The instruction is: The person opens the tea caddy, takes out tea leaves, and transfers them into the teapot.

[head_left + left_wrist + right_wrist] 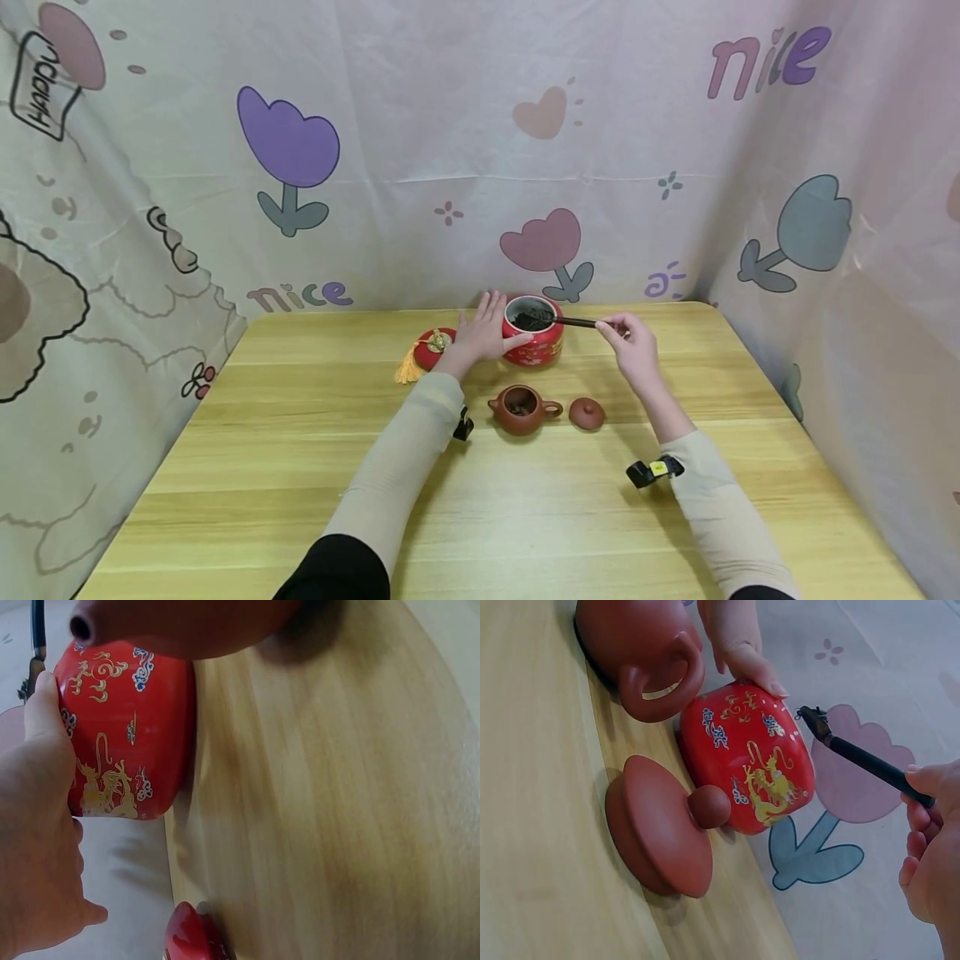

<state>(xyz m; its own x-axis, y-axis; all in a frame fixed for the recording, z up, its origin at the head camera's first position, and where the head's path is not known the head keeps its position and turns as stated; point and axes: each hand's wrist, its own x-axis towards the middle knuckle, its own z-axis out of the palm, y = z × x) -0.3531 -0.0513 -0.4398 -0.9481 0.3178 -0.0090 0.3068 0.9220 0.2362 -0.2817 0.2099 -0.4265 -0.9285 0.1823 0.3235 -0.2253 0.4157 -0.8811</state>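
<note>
A red tea jar [534, 353] with gold dragon decoration stands at the table's back edge, dark tea leaves [527, 320] inside. My left hand [480, 335] rests against its left side with straight, spread fingers, the thumb lying along the front near the rim. Between thumb and fingers, my right hand [636, 346] pinches the dark handle of a slim tea scoop [870, 763]. Its tip is over the jar's mouth and bears some leaves. In front of the jar sits a brown clay teapot [517, 423], uncovered, some dark leaves in it.
The teapot's lid [587, 414] lies right of its handle. Left of the jar, partly behind my left hand, is the jar's red lid [429, 357] with a yellow tassel [409, 367]. A patterned curtain [420, 125] hangs behind the wooden table [525, 517].
</note>
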